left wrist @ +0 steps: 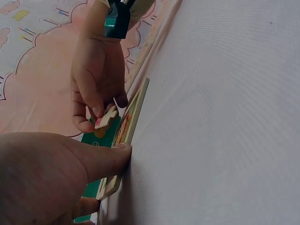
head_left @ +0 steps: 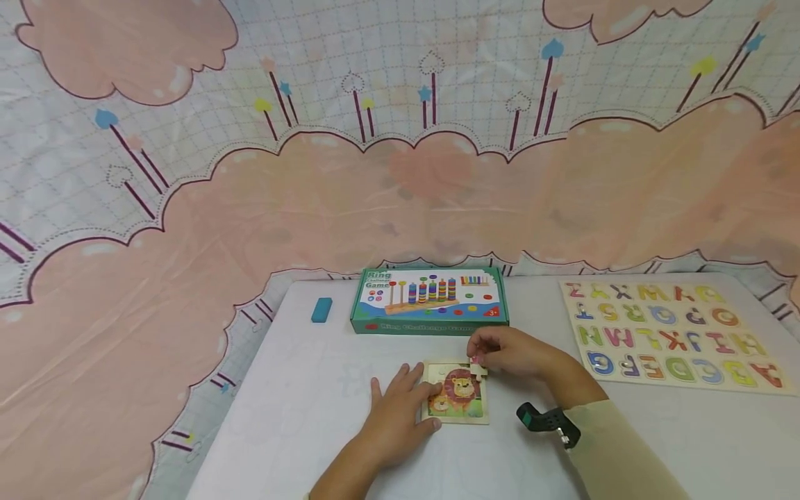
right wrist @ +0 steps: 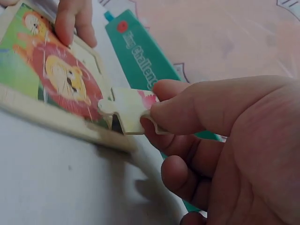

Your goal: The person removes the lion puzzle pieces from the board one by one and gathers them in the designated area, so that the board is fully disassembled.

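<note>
At the far right corner of the lion puzzle (head_left: 465, 420), a pale piece (right wrist: 127, 110) is pinched by the right hand (head_left: 515, 353) between thumb and fingers, while the puzzle's left side is touched by the spread fingers of the left hand (head_left: 395, 419), and a green game box (head_left: 431, 302) is set behind the puzzle.

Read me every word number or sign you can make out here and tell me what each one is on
"Ring Challenge Game": top of the green box.
"3+": the box's top, in a red corner.
"Ring Challenge": the box's near side; the last word there is unclear.
Capitals "A" to "Z": the alphabet board, upside down.
Small mark on the box in the left wrist view: too small to read.
</note>
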{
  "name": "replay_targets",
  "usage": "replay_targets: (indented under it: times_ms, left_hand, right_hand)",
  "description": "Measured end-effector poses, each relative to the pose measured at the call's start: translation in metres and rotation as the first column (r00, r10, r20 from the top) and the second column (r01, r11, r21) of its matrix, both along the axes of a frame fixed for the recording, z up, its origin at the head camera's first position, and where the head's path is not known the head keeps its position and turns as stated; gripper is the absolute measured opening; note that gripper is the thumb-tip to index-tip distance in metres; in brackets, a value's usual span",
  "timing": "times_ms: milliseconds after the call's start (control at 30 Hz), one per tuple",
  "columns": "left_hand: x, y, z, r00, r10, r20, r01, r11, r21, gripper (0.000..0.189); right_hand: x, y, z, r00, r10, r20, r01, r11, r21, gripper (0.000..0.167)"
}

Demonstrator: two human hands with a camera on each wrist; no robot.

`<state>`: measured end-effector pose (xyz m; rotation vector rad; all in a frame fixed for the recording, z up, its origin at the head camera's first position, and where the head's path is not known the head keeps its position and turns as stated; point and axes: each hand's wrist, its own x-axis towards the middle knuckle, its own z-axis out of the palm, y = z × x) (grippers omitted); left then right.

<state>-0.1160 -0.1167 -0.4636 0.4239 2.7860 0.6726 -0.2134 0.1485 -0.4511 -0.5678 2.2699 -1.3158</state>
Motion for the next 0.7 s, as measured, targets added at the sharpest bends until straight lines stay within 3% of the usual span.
replay_targets:
  times_ms: [467,700]
  left_hand:
    - [0.002,0.0,-0.002,1.0,-0.001,-0.006,0.001,1.0,-0.004,0.053]
    - [0.002,0.0,0.0,1.0,-0.006,-0.008,0.006,1.0,-0.007,0.053]
  right_hand:
    - [0.002,0.019,-0.01,0.998,-0.044,-0.056,0.048,0.995,0.086,0.009]
    - [0.004,0.018,-0.014,0.987,-0.027,-0.158,0.044,0.993,0.108,0.013]
